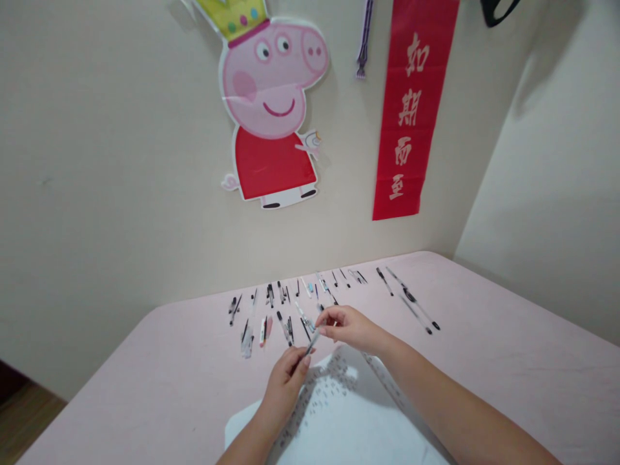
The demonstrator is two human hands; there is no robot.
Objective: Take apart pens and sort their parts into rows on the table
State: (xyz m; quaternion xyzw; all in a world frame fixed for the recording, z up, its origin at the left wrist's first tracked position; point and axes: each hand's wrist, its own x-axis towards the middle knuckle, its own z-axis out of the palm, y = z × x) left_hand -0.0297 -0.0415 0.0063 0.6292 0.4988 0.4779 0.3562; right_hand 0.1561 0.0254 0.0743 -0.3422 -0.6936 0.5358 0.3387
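Both hands meet over the middle of the pink table (pixel 508 361). My left hand (pixel 287 382) is closed around the lower end of a thin pen (pixel 312 341). My right hand (pixel 347 326) pinches the pen's upper end between thumb and fingers. Behind the hands, several pens and pen parts (pixel 271 310) lie in loose rows on the table. Under my forearms lies a white sheet with small dark print (pixel 339 413).
Two longer black pens (pixel 414 302) lie apart at the right of the rows. The table stands in a corner against a beige wall with a cartoon pig cutout (pixel 274 103) and a red banner (pixel 411 110). Wooden floor (pixel 24 413) shows at the lower left.
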